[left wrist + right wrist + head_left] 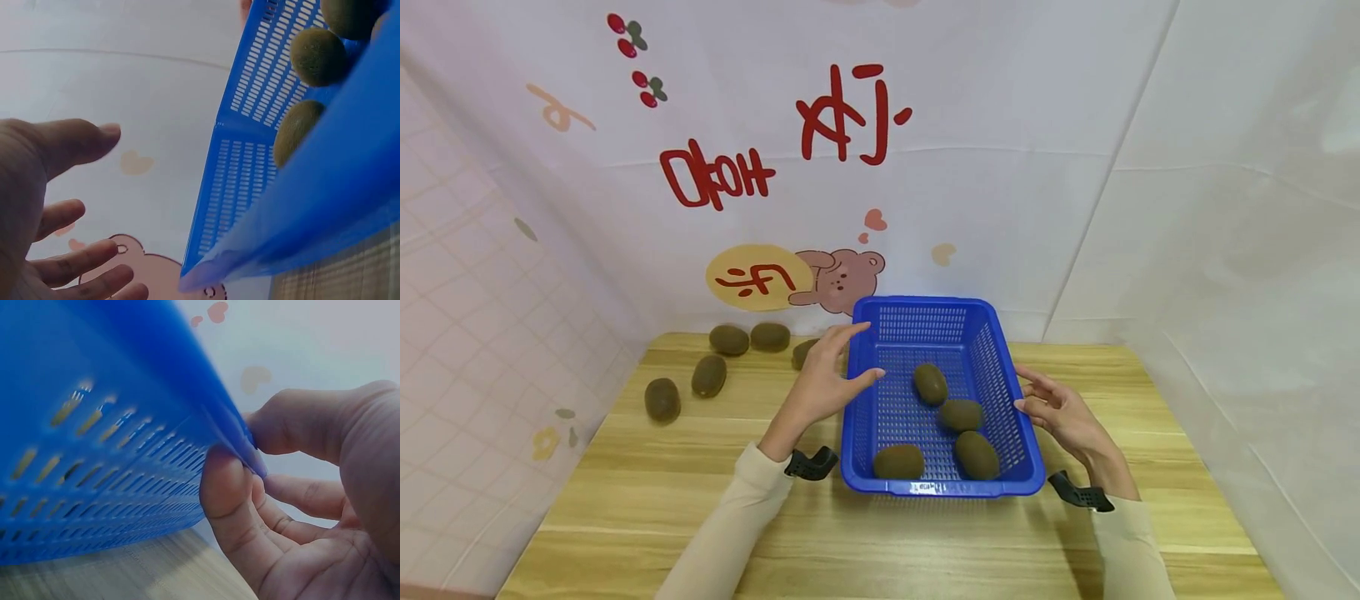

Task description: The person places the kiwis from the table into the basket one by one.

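A blue perforated plastic basket stands on the table, with several brown kiwis inside it. My right hand pinches the basket's right rim; the right wrist view shows thumb and fingers meeting around that rim. At the opposite side, my left hand hovers by the left rim, thumb and fingers spread apart and holding nothing. In the left wrist view, a gap separates the left fingers from the basket wall.
Several more kiwis lie on the wooden table left of the basket. One kiwi is partly hidden behind my left hand. White printed cloth hangs behind the table and at both sides.
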A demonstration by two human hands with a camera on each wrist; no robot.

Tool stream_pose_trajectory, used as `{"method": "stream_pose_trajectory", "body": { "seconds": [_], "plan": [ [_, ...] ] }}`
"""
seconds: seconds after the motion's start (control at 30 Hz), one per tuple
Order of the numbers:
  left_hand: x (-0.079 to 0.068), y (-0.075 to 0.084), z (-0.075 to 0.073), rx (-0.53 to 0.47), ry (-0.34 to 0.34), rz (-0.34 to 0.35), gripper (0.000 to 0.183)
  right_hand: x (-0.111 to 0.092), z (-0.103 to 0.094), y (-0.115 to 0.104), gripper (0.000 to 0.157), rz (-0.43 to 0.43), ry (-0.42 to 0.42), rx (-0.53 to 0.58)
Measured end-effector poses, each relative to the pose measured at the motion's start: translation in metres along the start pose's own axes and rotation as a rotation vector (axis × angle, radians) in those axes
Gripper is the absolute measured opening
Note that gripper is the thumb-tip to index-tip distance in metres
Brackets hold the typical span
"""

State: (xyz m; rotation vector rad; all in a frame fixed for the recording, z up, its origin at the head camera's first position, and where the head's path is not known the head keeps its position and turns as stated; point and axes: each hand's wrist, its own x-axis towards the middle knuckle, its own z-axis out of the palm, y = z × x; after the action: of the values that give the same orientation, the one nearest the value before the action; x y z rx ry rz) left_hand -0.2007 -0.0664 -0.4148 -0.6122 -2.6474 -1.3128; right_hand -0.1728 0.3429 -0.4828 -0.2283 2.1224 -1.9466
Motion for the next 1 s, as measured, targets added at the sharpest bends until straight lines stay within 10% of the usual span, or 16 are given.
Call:
{"method": "stream_pose_trajectory", "body": {
  "seconds": [1.0],
  "plan": [
    [-0.029, -0.045, -0.052, 0.187, 0.199, 0.003, 0.096, -0.004, 0.001, -0.003, 0.071, 0.015, -0.020, 0.011]
  ]
}}
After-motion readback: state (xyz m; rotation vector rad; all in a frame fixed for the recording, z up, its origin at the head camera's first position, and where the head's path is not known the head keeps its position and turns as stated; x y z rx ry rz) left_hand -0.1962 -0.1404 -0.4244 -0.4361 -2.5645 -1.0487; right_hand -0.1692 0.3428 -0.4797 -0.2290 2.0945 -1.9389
